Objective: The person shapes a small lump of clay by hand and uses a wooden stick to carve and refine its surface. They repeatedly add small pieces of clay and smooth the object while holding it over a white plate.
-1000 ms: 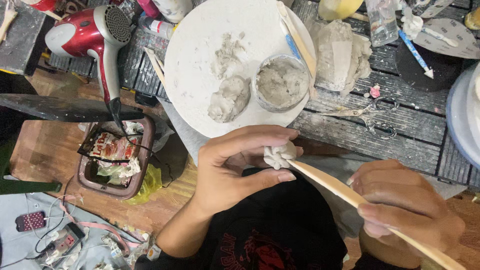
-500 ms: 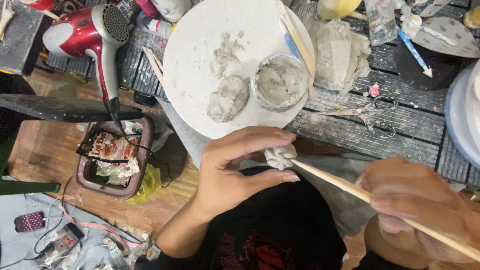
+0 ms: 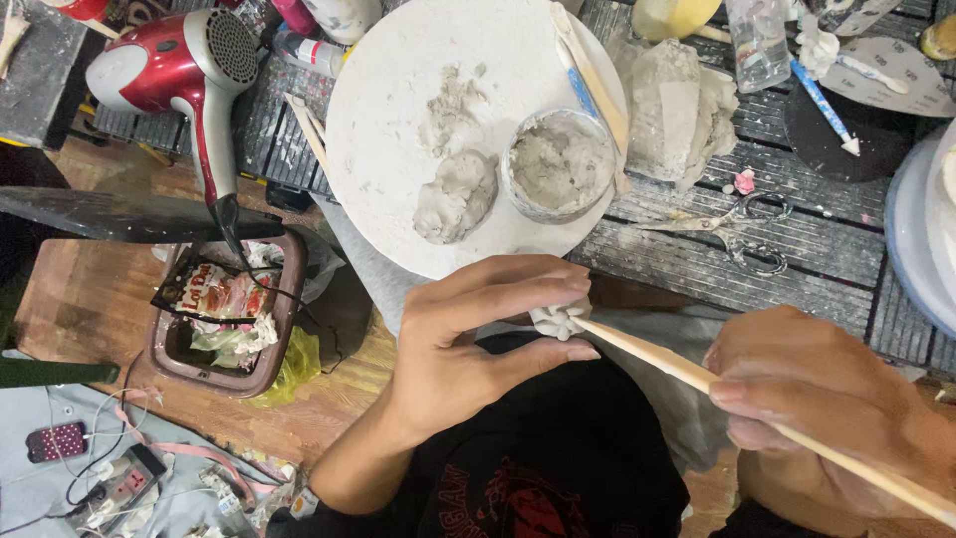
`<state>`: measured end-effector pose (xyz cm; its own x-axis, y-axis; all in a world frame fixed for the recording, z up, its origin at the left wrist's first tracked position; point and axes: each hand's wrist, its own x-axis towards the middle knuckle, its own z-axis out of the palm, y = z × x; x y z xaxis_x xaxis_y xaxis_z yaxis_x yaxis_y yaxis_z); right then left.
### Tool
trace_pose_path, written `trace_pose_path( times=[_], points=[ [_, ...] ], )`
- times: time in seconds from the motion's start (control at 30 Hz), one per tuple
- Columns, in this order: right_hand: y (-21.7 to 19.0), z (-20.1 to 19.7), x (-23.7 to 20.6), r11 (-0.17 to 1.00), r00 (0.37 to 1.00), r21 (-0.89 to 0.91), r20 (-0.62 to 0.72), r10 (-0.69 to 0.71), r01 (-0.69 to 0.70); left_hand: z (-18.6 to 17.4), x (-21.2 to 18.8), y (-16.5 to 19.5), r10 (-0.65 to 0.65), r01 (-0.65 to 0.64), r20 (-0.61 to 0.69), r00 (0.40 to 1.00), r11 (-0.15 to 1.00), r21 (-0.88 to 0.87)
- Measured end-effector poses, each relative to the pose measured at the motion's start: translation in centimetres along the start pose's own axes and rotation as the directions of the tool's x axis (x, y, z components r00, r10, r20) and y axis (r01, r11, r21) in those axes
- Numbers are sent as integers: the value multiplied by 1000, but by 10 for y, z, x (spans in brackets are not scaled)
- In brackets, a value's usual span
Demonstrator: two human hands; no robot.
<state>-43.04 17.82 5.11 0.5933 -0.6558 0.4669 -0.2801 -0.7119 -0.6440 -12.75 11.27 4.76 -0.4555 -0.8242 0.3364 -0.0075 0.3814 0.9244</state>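
Left hand (image 3: 468,344): fingers and thumb pinched shut on a small white clay piece (image 3: 558,321), held in front of the person's chest, just below the near rim of the round white board (image 3: 378,130). Right hand (image 3: 807,394): closed around a long wooden stick (image 3: 697,377), whose tip touches the clay piece. On the board: a grey clay lump (image 3: 456,195) beside a small tub of clay (image 3: 560,164); a red hair dryer (image 3: 174,75) to the left, scissors (image 3: 732,227) on the slatted table (image 3: 797,179) to the right.
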Motion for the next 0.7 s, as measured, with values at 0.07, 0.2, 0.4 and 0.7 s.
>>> trace_pose_path(
  times=[0.07, 0.2, 0.4, 0.7],
  points=[
    [0, 0, 1, 1000, 1000, 0, -5, -10, 10, 0, 1, 0, 7, -7, 1, 1000, 1000, -7],
    [0, 3, -2, 1000, 999, -15, -34, -9, 9, -1, 2, 1, -2, 2, 19, 1000, 1000, -15],
    [16, 11, -14, 987, 981, 120, -171, -90, 111, -1, 0, -1, -99, 108, 68, 993, 983, -150],
    [13, -2, -20, 998, 999, 43, -34, -37, 38, 1, -4, -8, -94, 125, 91, 991, 877, -465]
  ],
)
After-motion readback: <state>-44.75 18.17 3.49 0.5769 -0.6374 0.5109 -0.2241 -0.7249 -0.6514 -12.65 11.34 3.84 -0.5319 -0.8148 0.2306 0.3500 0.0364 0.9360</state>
